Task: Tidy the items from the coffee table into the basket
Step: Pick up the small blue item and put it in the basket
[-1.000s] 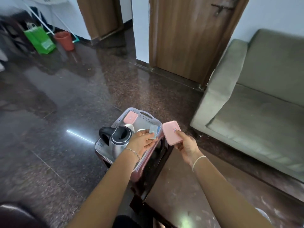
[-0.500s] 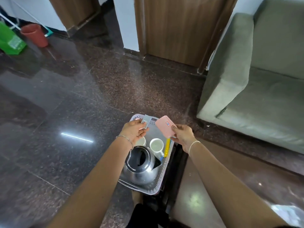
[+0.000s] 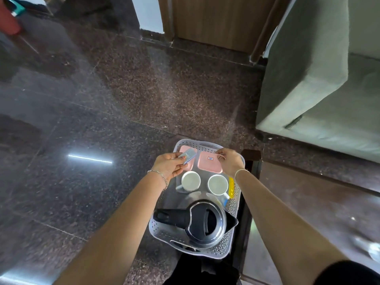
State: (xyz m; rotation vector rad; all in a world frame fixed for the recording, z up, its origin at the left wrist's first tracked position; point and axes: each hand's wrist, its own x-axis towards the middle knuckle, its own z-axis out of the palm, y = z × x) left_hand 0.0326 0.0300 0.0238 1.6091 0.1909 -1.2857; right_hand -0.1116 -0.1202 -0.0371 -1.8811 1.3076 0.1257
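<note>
A grey perforated basket sits at the coffee table's left end. Inside it are a black-lidded steel kettle, two white cups, a yellow item along the right wall and a pink box at the far left corner. My right hand holds a second pink box by its far right corner; this box lies flat at the basket's far end. My left hand pinches a small blue-grey packet above the far left corner.
The dark glossy coffee table stretches to the right of the basket. A green sofa stands at the right, close to the table. Polished dark stone floor lies to the left and ahead. A wooden door is at the back, a red bucket far left.
The view has tipped down over the basket. My right hand lowered the pink box from above the rim to flat inside the basket's far end. My left hand still holds the packet.
</note>
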